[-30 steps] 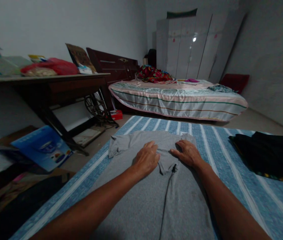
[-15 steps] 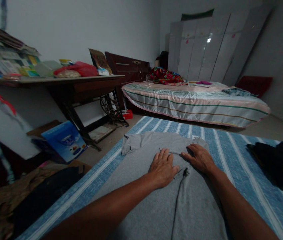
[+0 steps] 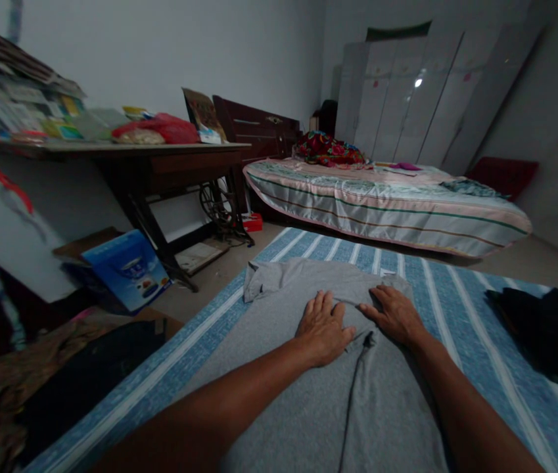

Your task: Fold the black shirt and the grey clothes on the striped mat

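A grey T-shirt (image 3: 279, 401) lies spread over a blue-and-white striped cover (image 3: 461, 322), with a sleeve at its far left. My left hand (image 3: 325, 328) rests flat on the middle of the shirt, fingers stretched forward. Beside it, my right hand (image 3: 395, 314) lies on the shirt's upper right part, its thumb pointing toward the left hand. Small creases run through the cloth between the two hands, and a dark fold line leads from there down toward me. Neither hand grips anything.
Dark folded clothing (image 3: 547, 335) lies at the right on the cover. Left stands a sewing-machine table (image 3: 160, 152) with bags and papers on top and a blue box (image 3: 128, 270) below. A second bed (image 3: 387, 203) and a wardrobe (image 3: 401, 98) are farther back.
The camera view has tilted and shifted slightly. Both hands stay at the same places on the shirt, which looks unchanged.
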A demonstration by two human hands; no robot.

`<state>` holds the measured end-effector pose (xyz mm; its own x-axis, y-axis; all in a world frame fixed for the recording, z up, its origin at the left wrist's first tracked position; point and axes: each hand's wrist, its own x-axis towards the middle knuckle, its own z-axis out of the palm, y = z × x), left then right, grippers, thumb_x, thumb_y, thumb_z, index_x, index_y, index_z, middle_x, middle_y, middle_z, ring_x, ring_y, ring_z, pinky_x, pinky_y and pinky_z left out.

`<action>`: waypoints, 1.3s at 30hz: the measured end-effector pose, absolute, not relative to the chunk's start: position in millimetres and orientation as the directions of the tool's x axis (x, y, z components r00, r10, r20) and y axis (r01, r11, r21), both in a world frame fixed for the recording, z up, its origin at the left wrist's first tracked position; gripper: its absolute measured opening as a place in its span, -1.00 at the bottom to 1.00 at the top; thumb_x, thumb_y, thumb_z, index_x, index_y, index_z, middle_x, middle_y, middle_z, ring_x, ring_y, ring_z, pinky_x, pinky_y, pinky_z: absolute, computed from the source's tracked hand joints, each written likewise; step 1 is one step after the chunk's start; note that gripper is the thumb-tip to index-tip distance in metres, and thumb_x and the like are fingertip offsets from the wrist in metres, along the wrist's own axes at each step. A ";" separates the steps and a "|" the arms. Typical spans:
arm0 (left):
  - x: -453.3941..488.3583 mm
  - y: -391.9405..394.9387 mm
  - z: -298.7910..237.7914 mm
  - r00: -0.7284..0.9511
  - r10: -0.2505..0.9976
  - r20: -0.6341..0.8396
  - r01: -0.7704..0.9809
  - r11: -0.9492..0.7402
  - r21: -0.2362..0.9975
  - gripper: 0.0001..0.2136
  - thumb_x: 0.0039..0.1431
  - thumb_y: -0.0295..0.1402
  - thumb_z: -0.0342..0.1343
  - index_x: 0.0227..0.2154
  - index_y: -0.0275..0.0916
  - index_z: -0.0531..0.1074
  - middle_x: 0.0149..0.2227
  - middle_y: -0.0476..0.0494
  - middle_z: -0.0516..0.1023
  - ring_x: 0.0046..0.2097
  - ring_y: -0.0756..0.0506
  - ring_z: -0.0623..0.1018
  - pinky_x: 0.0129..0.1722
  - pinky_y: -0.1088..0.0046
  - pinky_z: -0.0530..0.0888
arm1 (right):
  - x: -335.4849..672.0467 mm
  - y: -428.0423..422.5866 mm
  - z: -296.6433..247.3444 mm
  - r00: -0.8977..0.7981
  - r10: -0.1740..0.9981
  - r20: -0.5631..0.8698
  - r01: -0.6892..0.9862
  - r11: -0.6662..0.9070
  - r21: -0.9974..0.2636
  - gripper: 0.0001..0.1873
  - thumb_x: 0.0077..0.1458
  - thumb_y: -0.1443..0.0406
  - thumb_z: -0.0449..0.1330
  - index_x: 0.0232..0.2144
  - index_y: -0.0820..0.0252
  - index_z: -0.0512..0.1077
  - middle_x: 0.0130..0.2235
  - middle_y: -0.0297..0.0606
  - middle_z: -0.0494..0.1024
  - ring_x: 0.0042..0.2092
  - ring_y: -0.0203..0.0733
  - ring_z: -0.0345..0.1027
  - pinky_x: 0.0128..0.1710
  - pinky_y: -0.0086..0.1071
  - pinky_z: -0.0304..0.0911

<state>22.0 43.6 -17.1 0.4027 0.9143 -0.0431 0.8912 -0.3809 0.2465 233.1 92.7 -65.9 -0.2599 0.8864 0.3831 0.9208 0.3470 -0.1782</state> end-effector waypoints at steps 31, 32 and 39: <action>32.2 34.1 -11.0 0.653 0.710 0.262 0.643 -0.703 0.304 -0.86 0.05 -0.48 0.06 -0.31 -0.26 0.45 -0.09 -0.18 0.48 0.05 -0.11 0.40 0.09 0.39 0.32 | 186.4 -28.9 -39.8 -0.036 0.898 0.439 0.882 0.235 -0.408 -0.70 0.12 0.38 -0.01 -0.21 0.23 0.49 -0.11 -0.10 0.49 -0.08 -0.16 0.37 -0.02 -0.35 0.22; 33.5 34.8 -12.8 0.646 0.720 0.254 0.650 -0.693 0.312 -0.86 0.02 -0.48 0.08 -0.31 -0.26 0.45 -0.11 -0.19 0.49 0.03 -0.13 0.41 0.07 0.39 0.33 | 184.6 -27.5 -41.2 -0.045 0.898 0.438 0.872 0.249 -0.421 -0.70 0.12 0.39 -0.02 -0.22 0.22 0.49 -0.12 -0.11 0.49 -0.10 -0.17 0.37 -0.03 -0.37 0.22; 40.6 41.4 -13.9 0.543 0.819 0.187 0.734 -0.571 0.367 -0.91 0.01 -0.43 0.06 -0.41 -0.25 0.45 -0.27 -0.15 0.53 -0.11 -0.13 0.47 -0.07 0.40 0.38 | 184.2 -26.3 -52.3 -0.025 0.882 0.470 0.831 0.280 -0.480 -0.70 0.14 0.34 -0.02 -0.20 0.21 0.48 -0.12 -0.12 0.48 -0.12 -0.16 0.36 -0.06 -0.35 0.24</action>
